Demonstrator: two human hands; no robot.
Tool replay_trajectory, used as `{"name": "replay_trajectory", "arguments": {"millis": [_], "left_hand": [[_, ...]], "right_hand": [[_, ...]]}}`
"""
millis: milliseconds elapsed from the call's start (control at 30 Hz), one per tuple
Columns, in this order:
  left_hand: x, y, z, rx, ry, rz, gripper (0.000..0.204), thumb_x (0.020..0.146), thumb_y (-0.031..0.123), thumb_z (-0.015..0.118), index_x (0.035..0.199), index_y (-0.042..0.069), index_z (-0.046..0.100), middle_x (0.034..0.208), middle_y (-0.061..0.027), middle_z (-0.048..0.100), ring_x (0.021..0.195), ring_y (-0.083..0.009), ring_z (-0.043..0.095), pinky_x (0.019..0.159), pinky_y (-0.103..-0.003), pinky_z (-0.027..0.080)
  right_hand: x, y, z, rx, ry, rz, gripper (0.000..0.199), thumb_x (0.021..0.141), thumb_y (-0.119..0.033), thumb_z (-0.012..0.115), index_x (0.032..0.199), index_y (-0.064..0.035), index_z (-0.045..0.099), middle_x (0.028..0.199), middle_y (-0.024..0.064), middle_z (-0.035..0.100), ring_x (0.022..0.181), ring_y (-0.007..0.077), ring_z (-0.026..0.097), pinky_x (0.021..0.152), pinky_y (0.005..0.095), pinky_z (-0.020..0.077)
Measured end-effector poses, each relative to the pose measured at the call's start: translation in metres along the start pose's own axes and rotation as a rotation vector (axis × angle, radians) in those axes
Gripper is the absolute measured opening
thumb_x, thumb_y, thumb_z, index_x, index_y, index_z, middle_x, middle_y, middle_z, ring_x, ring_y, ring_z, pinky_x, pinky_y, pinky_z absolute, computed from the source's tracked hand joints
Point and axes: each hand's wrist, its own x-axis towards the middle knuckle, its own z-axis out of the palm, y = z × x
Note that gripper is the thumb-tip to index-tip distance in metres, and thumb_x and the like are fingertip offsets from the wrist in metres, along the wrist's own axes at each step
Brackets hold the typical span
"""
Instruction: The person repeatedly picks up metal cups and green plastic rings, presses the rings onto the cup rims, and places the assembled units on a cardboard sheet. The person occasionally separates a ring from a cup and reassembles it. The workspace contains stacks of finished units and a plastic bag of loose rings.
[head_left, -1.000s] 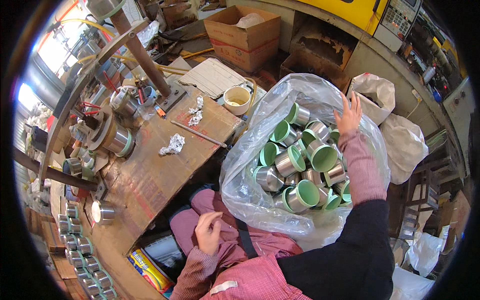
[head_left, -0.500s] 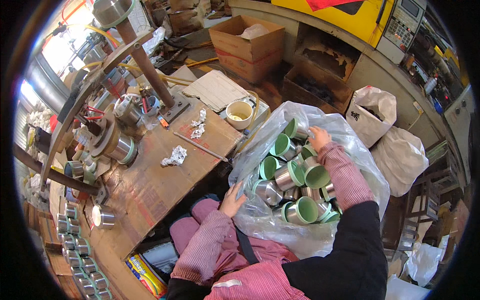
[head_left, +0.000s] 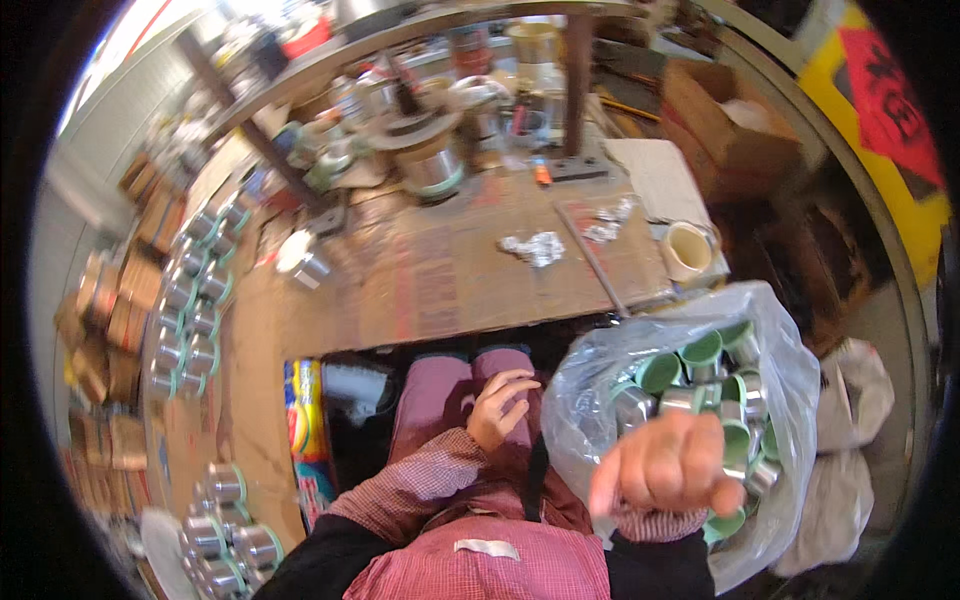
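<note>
brown workbench [head_left: 450, 280] bearing foil scraps [head_left: 535, 247], a cream cup [head_left: 688, 250], metal cans [head_left: 190, 320].

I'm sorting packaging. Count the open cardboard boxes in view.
1: an open brown cardboard box at the upper right, beyond the workbench, with something pale inside. Blurred brown stacks at the far left may be more; I cannot tell.
</note>
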Motion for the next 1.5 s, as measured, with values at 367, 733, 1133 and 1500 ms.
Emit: {"name": "replay_trajectory", "arguments": {"millis": [367,733,1133,1500], "left_hand": [[-0.096,0.023,-0.105,0.131,0.248,-0.116,0.027,0.085,-0.003,0.064,0.11,0.004,0.072,0.115,-0.0121,0.068,0.111,-0.0301,0.065,0.099,-0.039,0.051],[-0.256,0.046,-0.347,1.168,0.713,-0.487,0.044,0.083,0.024,0.07,0.124,0.009,0.066,0.125,-0.0181,0.063,0.117,-0.0382,0.057,0.109,-0.05,0.041],[-0.32,0.056,-0.468,0.948,0.374,-1.374,0.115,0.059,0.039,0.088,0.157,0.015,0.032,0.136,-0.0315,0.045,0.131,-0.0461,0.049,0.111,-0.05,0.044],[-0.062,0.079,-0.337,0.928,0.084,-0.229,0.104,0.061,0.033,0.09,0.152,0.017,0.042,0.137,-0.0194,0.048,0.126,-0.0421,0.05,0.106,-0.051,0.043]], "right_hand": [[0.07,0.082,0.037,0.629,-0.539,0.119,0.045,0.099,-0.028,0.069,0.063,-0.0093,0.05,0.061,0.0012,0.046,0.045,0.0161,0.044,0.087,0.0589,0.0579],[0.067,0.129,0.058,0.771,-0.472,0.339,0.045,0.1,-0.029,0.067,0.063,-0.0087,0.052,0.059,0.0027,0.051,0.048,0.0166,0.051,0.082,0.0521,0.0591],[0.072,0.138,0.047,0.711,-0.435,0.422,0.039,0.096,-0.03,0.073,0.07,-0.0071,0.055,0.066,0.0059,0.056,0.055,0.0203,0.056,0.083,0.0574,0.0583],[0.09,0.165,0.049,0.719,-0.356,0.326,0.039,0.094,-0.03,0.075,0.071,-0.0055,0.055,0.064,0.0085,0.056,0.055,0.0234,0.058,0.083,0.0585,0.0575]]}}
